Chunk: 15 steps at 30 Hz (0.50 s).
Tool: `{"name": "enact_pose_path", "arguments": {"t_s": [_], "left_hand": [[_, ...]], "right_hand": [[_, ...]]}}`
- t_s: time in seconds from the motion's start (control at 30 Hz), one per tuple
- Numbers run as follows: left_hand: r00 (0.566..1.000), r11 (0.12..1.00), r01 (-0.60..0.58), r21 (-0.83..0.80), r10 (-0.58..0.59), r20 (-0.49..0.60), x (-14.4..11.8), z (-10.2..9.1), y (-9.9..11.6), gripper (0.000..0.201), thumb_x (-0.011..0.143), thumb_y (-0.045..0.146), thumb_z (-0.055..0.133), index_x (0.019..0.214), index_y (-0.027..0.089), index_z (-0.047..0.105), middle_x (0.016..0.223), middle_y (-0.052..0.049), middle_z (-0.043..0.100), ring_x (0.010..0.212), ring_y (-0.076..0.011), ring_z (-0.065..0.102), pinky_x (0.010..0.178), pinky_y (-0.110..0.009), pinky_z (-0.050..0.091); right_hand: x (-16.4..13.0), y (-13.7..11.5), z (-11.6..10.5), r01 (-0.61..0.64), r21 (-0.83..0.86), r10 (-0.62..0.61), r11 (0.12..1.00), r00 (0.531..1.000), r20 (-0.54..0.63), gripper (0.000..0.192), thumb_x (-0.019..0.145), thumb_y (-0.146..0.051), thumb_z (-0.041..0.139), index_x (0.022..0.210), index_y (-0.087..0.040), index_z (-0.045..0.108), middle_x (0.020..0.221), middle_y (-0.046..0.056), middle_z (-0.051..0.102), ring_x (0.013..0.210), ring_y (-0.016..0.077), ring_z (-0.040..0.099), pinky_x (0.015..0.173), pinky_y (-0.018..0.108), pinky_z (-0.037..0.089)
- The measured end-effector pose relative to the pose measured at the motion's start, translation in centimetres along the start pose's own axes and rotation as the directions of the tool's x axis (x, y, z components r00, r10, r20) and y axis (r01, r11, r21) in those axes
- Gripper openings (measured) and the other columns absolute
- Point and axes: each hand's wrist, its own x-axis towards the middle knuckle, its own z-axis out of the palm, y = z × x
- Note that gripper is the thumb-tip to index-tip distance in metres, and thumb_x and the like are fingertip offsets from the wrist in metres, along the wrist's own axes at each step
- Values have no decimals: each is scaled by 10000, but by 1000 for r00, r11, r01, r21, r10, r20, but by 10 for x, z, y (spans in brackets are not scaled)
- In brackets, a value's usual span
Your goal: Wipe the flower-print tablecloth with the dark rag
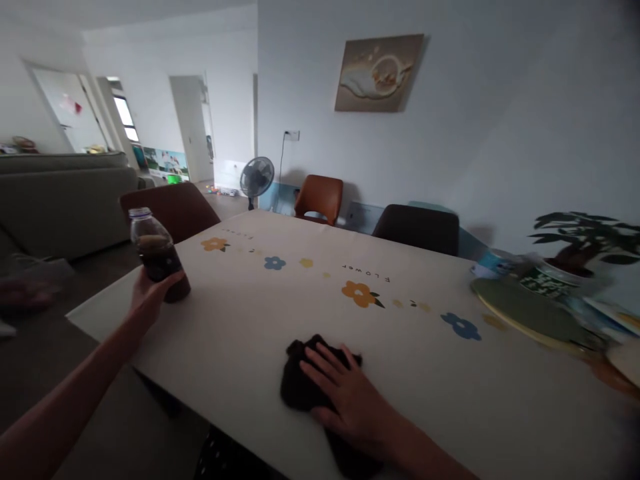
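My left hand (151,293) is wrapped round the lower part of a clear plastic bottle (159,248) that has no cap on and holds dark brown liquid. The bottle is near the table's left end and leans slightly to the left. Flat on a dark cloth (300,380), my right hand (347,393) lies with its fingers stretched out, pressing the cloth on the white tabletop. Part of the cloth is hidden under the palm and wrist. The tablecloth (240,313) beneath is white with printed orange, blue and yellow flowers.
At the right stand a potted plant (565,267), a green round mat or board (525,313) and a blue-white packet (493,263). Along the far side are a brown chair (320,197) and a dark chair (417,227). A reddish chair (173,207) and a fan (257,177) are beyond the left end.
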Motion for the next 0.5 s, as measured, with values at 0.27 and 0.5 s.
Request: {"name": "enact_pose_path", "arguments": {"t_s": [0.27,0.5], "left_hand": [[985,982,38,-183,-6,173,-13,38,21,637,454,389,840,997,158,600,900,-34,634,797,-188,569,707,-293,481],[971,969,67,-239,-8,237,-18,68,25,634,443,370,842,1001,186,602,903,-43,643,792,-196,582,689,-298,485]], "right_hand": [[-51,66,3,-260,-167,232,951,958,-168,589,970,-564,322,1502,-317,273,1557,48,257,1439,288,212,1116,667,156],[-126,136,9,-606,-155,530,780,772,-352,707,910,-669,250,1474,-261,373,1543,83,300,1412,331,278,1092,660,226]]}}
